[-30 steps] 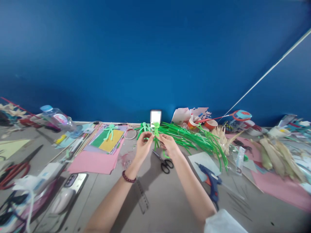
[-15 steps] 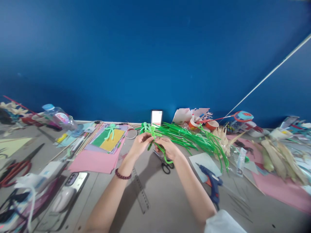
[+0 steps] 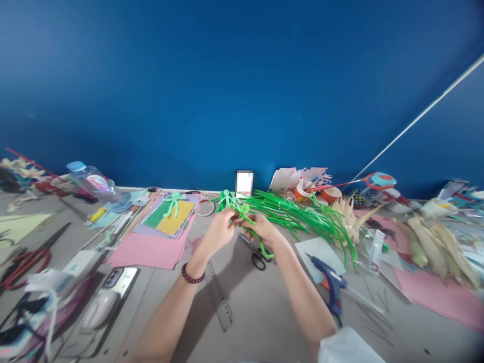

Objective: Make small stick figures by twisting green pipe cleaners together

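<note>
Between my two hands is a bright green pipe cleaner figure (image 3: 245, 208), with a looped head and a long tail hanging below my right hand. My left hand (image 3: 220, 229) pinches it from the left, its fingers closed. My right hand (image 3: 265, 230) has its fingers closed on the other side of the same piece. Just behind stands a paler green pipe cleaner figure (image 3: 227, 194), partly covered. Long green pipe cleaners (image 3: 287, 212) lie in a loose bundle behind my right hand. Below the hands rest black-handled scissors (image 3: 258, 260) and a clear ruler (image 3: 220, 300).
A blue glue gun (image 3: 333, 287) lies right of my right forearm. To the left are pink paper (image 3: 145, 252), another green figure (image 3: 173, 204) on coloured sheets, a phone (image 3: 121, 277) and a plastic bottle (image 3: 94, 181). Corn husks (image 3: 431, 247) lie at the right.
The green figure has tilted, its head tipping right and slightly lower. My left hand has turned over it a little, and my right hand has shifted slightly right.
</note>
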`<move>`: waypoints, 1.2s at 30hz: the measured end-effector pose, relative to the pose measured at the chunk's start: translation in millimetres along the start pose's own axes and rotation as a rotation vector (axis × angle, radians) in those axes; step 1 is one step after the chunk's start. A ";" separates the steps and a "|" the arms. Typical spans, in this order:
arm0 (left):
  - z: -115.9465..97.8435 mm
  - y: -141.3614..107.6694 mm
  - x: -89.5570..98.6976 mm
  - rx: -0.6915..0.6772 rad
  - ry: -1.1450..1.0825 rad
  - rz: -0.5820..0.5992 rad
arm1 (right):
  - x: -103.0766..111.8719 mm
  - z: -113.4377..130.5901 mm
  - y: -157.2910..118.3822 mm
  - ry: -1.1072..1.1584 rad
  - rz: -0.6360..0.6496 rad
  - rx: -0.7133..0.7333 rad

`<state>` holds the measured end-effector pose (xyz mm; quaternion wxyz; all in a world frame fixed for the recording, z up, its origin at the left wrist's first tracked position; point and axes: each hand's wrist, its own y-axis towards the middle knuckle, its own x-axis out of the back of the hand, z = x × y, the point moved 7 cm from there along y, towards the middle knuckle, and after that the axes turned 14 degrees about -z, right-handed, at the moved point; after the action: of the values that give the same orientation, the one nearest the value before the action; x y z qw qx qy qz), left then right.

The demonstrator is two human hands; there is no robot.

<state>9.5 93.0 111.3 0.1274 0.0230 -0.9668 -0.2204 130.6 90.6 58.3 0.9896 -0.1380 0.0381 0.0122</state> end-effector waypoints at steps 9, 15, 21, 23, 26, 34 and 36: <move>9.5 2.0 7.6 0.198 -0.121 -0.150 | 7.9 9.9 -4.6 0.168 0.036 -0.037; -35.5 -3.8 2.7 -0.350 0.126 0.012 | 9.6 9.2 -1.0 0.207 -0.001 0.007; -28.2 -10.5 -9.2 -0.396 0.226 0.120 | 16.6 7.7 0.9 0.190 -0.023 0.049; -23.8 -9.8 -7.8 -0.317 0.147 0.085 | 15.7 7.9 -0.5 0.171 0.000 0.031; -17.0 -6.1 -2.0 -0.152 -0.049 -0.022 | 11.2 7.2 -1.9 0.153 0.033 0.000; 8.3 4.5 6.3 0.133 -0.022 -0.073 | 12.5 26.3 -0.9 -0.311 -0.252 0.476; 11.8 6.1 8.5 0.162 0.018 -0.067 | 9.6 33.1 -7.0 -0.436 -0.298 0.598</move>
<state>-1.8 102.6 105.7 0.1262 0.0673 -0.9790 -0.1454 142.8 93.0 91.3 0.9619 0.1582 -0.1915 -0.1139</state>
